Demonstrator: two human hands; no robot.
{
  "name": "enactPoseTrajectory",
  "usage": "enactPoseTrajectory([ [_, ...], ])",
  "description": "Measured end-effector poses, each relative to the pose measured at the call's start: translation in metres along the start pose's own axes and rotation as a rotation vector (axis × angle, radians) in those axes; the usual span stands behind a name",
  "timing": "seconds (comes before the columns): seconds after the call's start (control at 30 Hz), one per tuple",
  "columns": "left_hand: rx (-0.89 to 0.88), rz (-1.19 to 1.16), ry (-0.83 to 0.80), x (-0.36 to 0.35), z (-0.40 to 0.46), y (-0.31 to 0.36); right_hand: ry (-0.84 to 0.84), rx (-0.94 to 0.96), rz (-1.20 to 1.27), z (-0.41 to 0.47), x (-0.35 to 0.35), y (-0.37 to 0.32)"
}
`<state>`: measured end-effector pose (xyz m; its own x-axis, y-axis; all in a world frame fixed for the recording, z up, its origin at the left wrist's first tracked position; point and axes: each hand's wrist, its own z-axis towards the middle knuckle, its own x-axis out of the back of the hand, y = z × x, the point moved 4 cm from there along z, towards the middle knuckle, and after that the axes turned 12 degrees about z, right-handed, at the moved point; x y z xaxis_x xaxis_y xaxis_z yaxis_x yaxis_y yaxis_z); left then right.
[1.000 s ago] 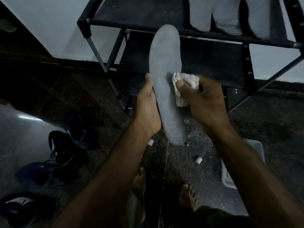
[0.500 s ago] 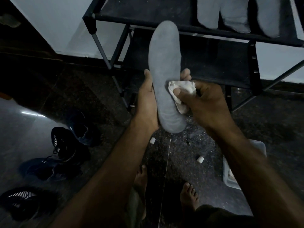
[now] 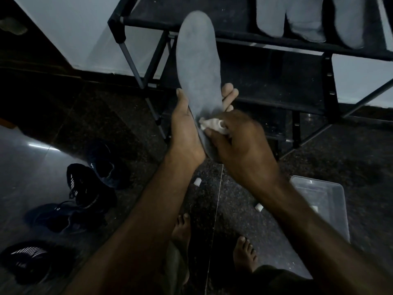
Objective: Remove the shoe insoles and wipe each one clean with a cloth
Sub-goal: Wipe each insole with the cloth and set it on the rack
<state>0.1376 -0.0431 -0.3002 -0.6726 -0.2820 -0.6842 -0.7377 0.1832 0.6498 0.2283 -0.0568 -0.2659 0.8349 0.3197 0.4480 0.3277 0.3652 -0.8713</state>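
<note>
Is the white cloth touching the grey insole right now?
Touching. The head view shows the right hand pressing the cloth against the insole near its heel, no gap visible.

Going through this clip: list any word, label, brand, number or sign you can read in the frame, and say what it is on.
No readable text in this frame.
Dark sneaker with a small white mark: a logo-like shape, too small and dim to read.
Black sneakers with white stripes: a pattern only, no letters.
Grey foam insole held by the left hand, and the white cloth gripped by the right hand: no print visible.

Left hand (image 3: 187,133) holds insole (image 3: 197,67); right hand (image 3: 240,145) presses cloth (image 3: 212,124).
</note>
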Motion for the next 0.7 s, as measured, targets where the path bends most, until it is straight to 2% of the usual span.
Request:
enactPoseTrajectory([
  [0.27, 0.008, -0.033, -0.031, -0.005, -0.002, 0.002, 0.187, -0.032, -0.037, 0.005, 0.023, 0.013],
  [0.4, -0.011, 0.005, 0.022, 0.000, -0.003, 0.000, 0.024, 0.020, 0.024, -0.004, -0.001, -0.004],
  [0.47, -0.037, 0.007, 0.021, 0.001, -0.002, 0.000, -0.004, 0.062, 0.042, -0.003, -0.005, -0.007],
  [0.7, 0.007, -0.008, -0.057, -0.005, -0.002, -0.001, 0.192, -0.059, -0.051, 0.007, 0.021, 0.019],
])
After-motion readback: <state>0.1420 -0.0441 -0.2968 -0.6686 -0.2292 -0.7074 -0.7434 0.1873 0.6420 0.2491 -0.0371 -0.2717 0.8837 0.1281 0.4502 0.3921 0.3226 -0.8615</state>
